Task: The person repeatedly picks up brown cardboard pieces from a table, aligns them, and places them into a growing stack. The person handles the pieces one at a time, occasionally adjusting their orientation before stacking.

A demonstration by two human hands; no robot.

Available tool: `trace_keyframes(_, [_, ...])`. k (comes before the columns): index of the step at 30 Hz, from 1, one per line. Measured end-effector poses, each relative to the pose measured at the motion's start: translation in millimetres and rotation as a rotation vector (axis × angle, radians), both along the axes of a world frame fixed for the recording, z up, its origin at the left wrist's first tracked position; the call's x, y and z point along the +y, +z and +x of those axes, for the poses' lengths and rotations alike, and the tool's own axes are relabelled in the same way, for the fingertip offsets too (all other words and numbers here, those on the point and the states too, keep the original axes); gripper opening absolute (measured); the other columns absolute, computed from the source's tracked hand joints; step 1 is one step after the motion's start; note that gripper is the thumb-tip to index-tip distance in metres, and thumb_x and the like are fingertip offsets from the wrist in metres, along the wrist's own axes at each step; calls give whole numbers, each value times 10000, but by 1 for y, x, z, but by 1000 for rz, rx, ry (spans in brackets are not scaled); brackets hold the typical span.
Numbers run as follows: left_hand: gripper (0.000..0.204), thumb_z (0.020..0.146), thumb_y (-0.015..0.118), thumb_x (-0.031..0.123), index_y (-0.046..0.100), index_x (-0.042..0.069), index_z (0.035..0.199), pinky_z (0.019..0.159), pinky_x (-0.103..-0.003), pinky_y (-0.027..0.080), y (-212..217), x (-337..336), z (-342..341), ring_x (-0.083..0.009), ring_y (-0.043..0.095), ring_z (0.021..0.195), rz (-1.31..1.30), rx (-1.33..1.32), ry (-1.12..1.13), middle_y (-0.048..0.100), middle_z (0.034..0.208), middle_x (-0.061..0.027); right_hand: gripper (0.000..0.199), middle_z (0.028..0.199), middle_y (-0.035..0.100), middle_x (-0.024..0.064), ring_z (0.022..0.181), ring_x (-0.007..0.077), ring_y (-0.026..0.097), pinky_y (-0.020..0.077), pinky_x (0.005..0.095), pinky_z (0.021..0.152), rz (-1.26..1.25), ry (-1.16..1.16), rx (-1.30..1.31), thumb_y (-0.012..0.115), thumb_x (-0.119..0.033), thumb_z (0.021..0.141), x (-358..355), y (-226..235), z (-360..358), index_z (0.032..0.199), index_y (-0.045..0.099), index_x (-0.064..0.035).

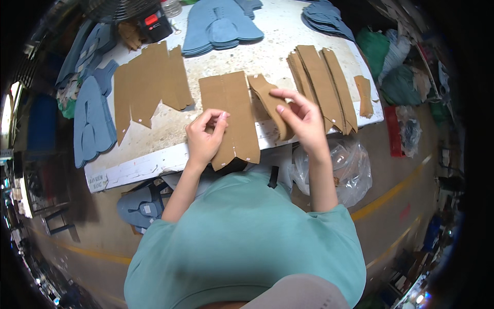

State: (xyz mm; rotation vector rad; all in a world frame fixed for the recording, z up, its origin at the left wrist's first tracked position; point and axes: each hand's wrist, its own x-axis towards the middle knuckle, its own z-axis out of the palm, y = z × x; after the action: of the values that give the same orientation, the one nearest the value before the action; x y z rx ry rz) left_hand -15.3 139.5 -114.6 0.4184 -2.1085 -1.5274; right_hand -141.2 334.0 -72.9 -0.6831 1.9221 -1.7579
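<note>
A brown two-part panel (229, 103) with a seam of small marks down its middle lies before me, its notched end over the table's front edge. My left hand (205, 135) rests at its left side, fingers curled and thumb and fingertip pinched together. Whatever that pinch holds, if anything, is too small to name. Just right of the panel, my right hand (303, 117) grips a narrow brown piece (268, 100) between thumb and fingers. This piece bows along its length and stands partly off the table.
Brown strips in stacks (321, 85) lie to the right, with a small brown piece (364, 95) beyond. More brown panels (146, 85) spread at left. Blue-grey cut pieces (221, 26) are piled at the back and left (92, 121). A clear plastic bag (347, 172) hangs below the table edge.
</note>
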Motion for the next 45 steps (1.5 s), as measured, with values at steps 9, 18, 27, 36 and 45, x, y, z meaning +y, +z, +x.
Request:
trace_keyframes(9, [86,888,635,68,673,-6,865,618,-234,509,-12,-3,6,-109,660,651,-52,0,17,673,719,-63,393,1244,600,81,1045,93,578,478,228,879,-88,-37,31,563,-86,923,49,76,-84,1307,553,-7])
trace_keyframes(18, [89,893,634,56,665,-24,867,607,-233,504,-13,-1,5,-112,653,651,-49,5,31,668,757,-74,391,1125,636,46,799,66,607,494,190,753,25,-319,-47,573,-55,920,112,2,-138,1311,564,-37])
trace_keyframes(27, [102,903,634,72,665,-23,880,610,-227,500,-13,-2,6,-104,648,657,-37,-19,22,662,755,-65,390,1234,594,65,853,85,619,515,197,772,82,-290,-147,550,-8,915,148,-18,-127,1303,572,-41])
trace_keyframes(36, [97,902,631,59,663,-31,881,611,-226,499,-11,-1,7,-95,640,660,-49,-19,23,662,752,-59,367,1049,683,80,842,142,656,520,289,791,627,-423,364,630,-121,884,163,-4,-93,1248,613,-79])
trace_keyframes(45, [109,924,615,80,662,-16,898,629,-206,477,-12,-2,8,-65,610,685,-47,-22,-12,656,769,-17,542,1043,686,174,957,271,672,515,361,855,676,-428,623,729,-301,802,118,-27,-173,1288,579,-111])
